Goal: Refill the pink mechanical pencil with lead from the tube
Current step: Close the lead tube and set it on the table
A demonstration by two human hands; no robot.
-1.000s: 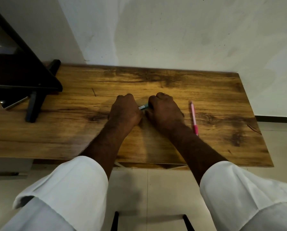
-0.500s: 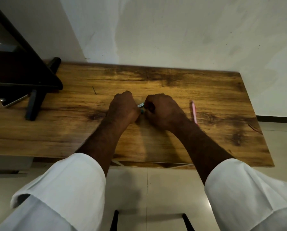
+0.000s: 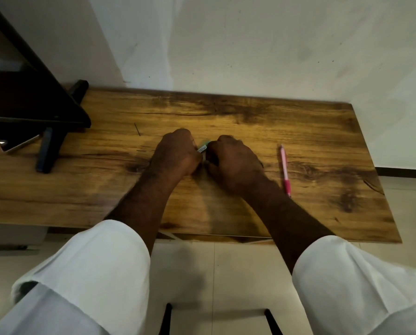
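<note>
My left hand [image 3: 176, 153] and my right hand [image 3: 233, 158] meet knuckle to knuckle at the middle of the wooden table [image 3: 298, 122]. Both are closed around the small lead tube [image 3: 203, 148], of which only a short teal and white piece shows between them. The rest of the tube is hidden inside my fists. The pink mechanical pencil [image 3: 284, 169] lies flat on the table to the right of my right hand, untouched, its darker grip end pointing toward me.
A black stand [image 3: 49, 143] with a dark slanted panel fills the table's left end, and a phone [image 3: 18, 143] lies beneath it. A thin dark lead piece [image 3: 137, 129] lies left of my hands. The wall runs right behind the table. A stool frame [image 3: 216, 315] is below.
My hands stay together on the tube with only small shifts. The visible piece of the tube has tilted a little between my fists. The pencil has not moved.
</note>
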